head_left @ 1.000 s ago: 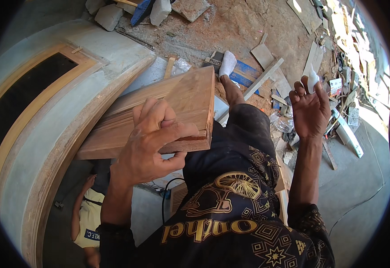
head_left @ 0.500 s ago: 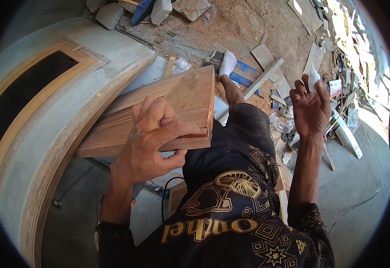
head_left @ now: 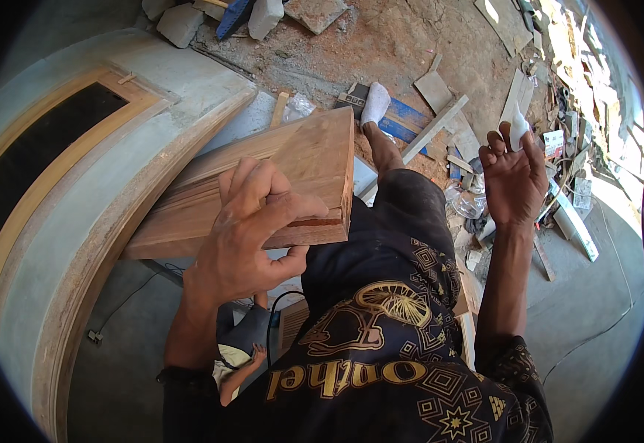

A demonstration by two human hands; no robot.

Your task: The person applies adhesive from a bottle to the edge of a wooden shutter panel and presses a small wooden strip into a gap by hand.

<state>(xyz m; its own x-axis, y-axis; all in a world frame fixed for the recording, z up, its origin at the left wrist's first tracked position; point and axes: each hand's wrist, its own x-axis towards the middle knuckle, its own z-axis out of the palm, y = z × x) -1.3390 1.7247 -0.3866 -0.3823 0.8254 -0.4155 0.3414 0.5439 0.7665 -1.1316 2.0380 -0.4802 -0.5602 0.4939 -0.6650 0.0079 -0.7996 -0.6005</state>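
My left hand [head_left: 244,232] is at the near corner of a thick wooden panel [head_left: 303,159]. Its index finger presses on the panel's end edge, where a dark red-brown split in the wood shows. The thumb lies against the lower side, and the other fingers curl over the upper face. Off to the right, my right hand [head_left: 514,181] is raised, holding a small white bottle [head_left: 518,131] with a pointed nozzle, tip up, between thumb and fingers.
A grey ledge [head_left: 211,81] with a wood-framed dark pane [head_left: 49,140] curves along the left. Another person [head_left: 244,347] is partly seen below my left forearm. Wood scraps [head_left: 436,129] and rubble [head_left: 266,18] litter the ground. A cable [head_left: 621,258] lies at right.
The other person has come into view below my left forearm. My left index finger has shifted slightly on the panel's edge. My right hand with the bottle has hardly moved.
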